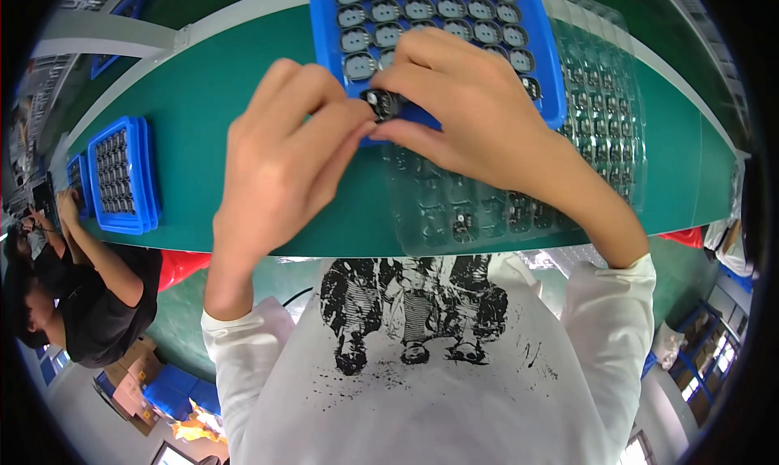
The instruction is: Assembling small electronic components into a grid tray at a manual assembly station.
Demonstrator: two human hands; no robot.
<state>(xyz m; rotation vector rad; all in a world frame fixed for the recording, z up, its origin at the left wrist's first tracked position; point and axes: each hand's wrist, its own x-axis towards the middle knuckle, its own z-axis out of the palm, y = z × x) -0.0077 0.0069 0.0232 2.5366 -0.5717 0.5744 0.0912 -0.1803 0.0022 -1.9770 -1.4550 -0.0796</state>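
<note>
Between the fingertips of both hands is a small black part [381, 104] with a light round spot, its exact kind unclear. My left hand [288, 144] pinches it from the left. My right hand [462, 100] grips it from the right, thumb below and index finger above. Both hands are above the near edge of a blue tray [324, 39], which holds rows of small grey parts with black rims [418, 9]. Under my right forearm lies a clear plastic blister tray [414, 213]; dark small parts [519, 213] sit in some of its pockets.
More clear blister trays [604, 100] with dark parts lie right of the blue tray on the green worktop [203, 83]. Stacked blue trays [130, 177] stand at the left. Beyond them a co-worker in black [105, 294] sits at the bench. Cardboard boxes [134, 384] stand on the floor.
</note>
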